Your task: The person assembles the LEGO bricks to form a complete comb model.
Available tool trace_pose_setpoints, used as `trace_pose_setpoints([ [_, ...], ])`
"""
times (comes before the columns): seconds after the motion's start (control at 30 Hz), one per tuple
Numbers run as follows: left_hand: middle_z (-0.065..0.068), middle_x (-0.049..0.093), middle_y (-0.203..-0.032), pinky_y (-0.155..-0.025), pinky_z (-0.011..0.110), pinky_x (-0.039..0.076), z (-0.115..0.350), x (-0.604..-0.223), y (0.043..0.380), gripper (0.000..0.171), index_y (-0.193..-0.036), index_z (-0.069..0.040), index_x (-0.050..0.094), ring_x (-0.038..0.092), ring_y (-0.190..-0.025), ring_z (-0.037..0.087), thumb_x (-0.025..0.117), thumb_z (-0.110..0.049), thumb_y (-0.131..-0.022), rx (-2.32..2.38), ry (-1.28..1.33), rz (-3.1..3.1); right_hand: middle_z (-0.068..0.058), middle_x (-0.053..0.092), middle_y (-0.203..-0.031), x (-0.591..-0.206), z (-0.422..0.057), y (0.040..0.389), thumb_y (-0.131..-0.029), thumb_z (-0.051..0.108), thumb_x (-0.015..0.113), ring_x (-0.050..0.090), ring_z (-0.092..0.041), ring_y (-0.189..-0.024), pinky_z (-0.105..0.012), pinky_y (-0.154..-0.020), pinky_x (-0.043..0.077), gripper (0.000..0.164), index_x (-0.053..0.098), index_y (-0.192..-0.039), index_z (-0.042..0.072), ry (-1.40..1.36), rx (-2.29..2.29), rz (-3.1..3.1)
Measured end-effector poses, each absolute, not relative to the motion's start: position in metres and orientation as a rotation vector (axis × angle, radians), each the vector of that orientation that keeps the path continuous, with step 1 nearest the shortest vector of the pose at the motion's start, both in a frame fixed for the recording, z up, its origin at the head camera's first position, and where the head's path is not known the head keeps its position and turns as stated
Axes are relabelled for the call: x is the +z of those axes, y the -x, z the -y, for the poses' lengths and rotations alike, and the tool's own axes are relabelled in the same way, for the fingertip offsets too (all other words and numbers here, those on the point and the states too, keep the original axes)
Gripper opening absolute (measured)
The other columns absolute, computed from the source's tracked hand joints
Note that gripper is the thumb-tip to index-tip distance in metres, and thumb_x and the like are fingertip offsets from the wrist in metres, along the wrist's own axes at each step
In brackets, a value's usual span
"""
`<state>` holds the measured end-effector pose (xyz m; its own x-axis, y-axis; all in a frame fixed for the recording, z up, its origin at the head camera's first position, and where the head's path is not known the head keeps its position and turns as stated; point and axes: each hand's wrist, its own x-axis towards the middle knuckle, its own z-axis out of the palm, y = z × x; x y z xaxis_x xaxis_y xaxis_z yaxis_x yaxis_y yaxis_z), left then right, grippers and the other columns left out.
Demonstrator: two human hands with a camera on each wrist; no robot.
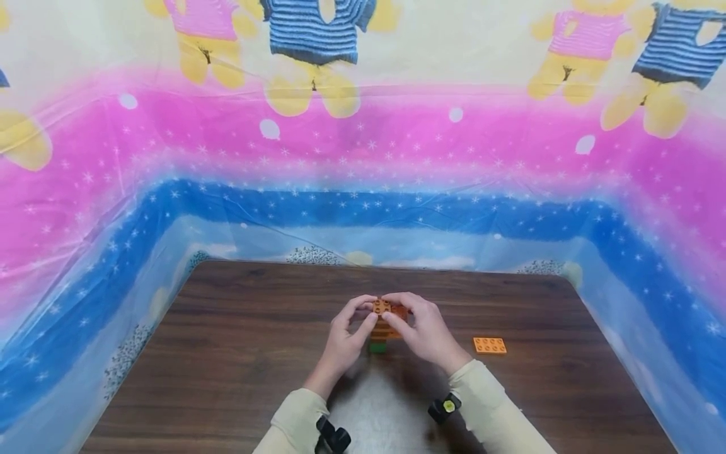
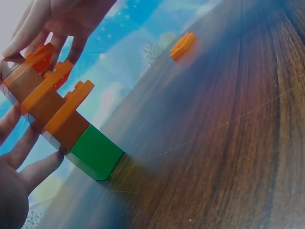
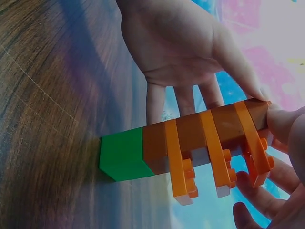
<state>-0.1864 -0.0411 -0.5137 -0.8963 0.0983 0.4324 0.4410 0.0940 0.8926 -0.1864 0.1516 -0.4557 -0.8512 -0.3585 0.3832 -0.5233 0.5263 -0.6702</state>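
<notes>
A block tower stands upright on the table, with a green block (image 1: 377,347) at its foot. Above the green, brown bricks (image 3: 190,133) alternate with orange plates (image 3: 220,167) that jut out to the right. The topmost brown brick (image 1: 382,307) shows its studs in the head view. My left hand (image 1: 347,331) pinches this brick from the left between thumb and index finger; its other fingers lie along the tower's side in the left wrist view. From the right, my right hand (image 1: 425,328) grips the same top brick with thumb and index finger, its remaining fingers beside the upper plates.
A loose orange plate (image 1: 489,345) with several studs lies on the dark wooden table (image 1: 255,353), right of the right hand. A printed cloth (image 1: 397,151) with pink and blue bands hangs behind and around the table.
</notes>
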Motion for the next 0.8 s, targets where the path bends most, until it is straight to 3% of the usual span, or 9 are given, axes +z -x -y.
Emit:
trace_pose_setpoints([
  [0.13, 0.02, 0.069, -0.119, -0.094, 0.054, 0.054, 0.041, -0.513, 0.185, 0.032, -0.134, 0.0, 0.062, 0.067, -0.114, 0.039, 0.062, -0.003, -0.103, -1.894, 0.532, 2.129, 0.002, 0.073, -0.119, -0.456, -0.151, 0.185, -0.101, 0.025, 0.074, 0.067, -0.014, -0.105, -0.042, -0.086, 0.06, 0.03, 0.071, -0.13, 0.017, -0.742, 1.195, 2.587],
  [0.27, 0.018, 0.069, -0.122, -0.093, 0.057, 0.054, 0.042, -0.514, 0.184, 0.033, -0.137, -0.002, 0.062, 0.067, -0.116, 0.038, 0.062, -0.005, -0.104, -1.895, 0.53, 2.128, 0.001, 0.073, -0.119, -0.457, -0.151, 0.185, -0.101, 0.025, 0.073, 0.065, -0.016, -0.104, -0.049, -0.084, 0.059, 0.031, 0.071, -0.132, 0.017, -0.753, 1.181, 2.579],
  [0.5, 0.008, 0.07, -0.122, -0.094, 0.05, 0.056, 0.045, -0.512, 0.183, 0.033, -0.139, -0.015, 0.064, 0.068, -0.118, 0.028, 0.064, -0.014, -0.105, -1.907, 0.546, 2.124, 0.0, 0.072, -0.122, -0.458, -0.157, 0.184, -0.102, 0.028, 0.071, 0.065, -0.019, -0.108, -0.053, -0.088, 0.058, 0.037, 0.067, -0.136, 0.015, -0.777, 1.14, 2.534],
  [0.8, 0.007, 0.069, -0.119, -0.095, 0.043, 0.056, 0.045, -0.51, 0.183, 0.034, -0.139, -0.011, 0.063, 0.068, -0.116, 0.026, 0.065, -0.018, -0.106, -1.895, 0.54, 2.144, 0.0, 0.07, -0.132, -0.461, -0.187, 0.177, -0.104, 0.03, 0.07, 0.065, -0.02, -0.123, -0.05, -0.096, 0.057, 0.039, 0.064, -0.141, 0.02, -0.615, 1.11, 2.555],
])
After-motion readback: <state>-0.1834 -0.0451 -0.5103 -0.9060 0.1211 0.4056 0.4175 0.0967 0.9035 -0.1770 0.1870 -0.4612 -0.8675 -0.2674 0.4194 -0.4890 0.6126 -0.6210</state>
